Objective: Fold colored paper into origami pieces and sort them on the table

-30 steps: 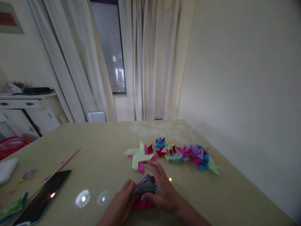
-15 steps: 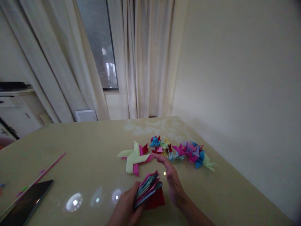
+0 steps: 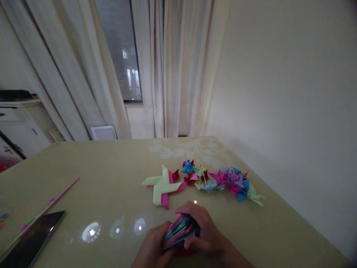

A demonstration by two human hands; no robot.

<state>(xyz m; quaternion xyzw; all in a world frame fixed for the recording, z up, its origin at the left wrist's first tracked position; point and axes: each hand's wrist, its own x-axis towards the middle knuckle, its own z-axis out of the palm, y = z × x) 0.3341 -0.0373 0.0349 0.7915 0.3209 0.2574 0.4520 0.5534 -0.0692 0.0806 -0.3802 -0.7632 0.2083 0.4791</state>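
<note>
A stack of coloured paper sheets (image 3: 179, 230) lies low in the middle of the view, gripped from both sides. My left hand (image 3: 152, 247) holds its near left edge, and my right hand (image 3: 203, 230) curls over its top and right side. Just beyond the stack lies a pale green and pink folded paper star (image 3: 163, 186). To its right runs a row of small folded paper pieces (image 3: 220, 180) in pink, blue, yellow and purple.
The beige table (image 3: 111, 178) stretches to a wall on the right and curtains at the back. A dark tablet (image 3: 30, 240) and a pink stick (image 3: 60, 193) lie at the left. A white cabinet (image 3: 19, 126) stands beyond the table's left side.
My right hand had reached out toward the folded pieces, then came back and closed over the paper stack. The view swung slightly to the right.
</note>
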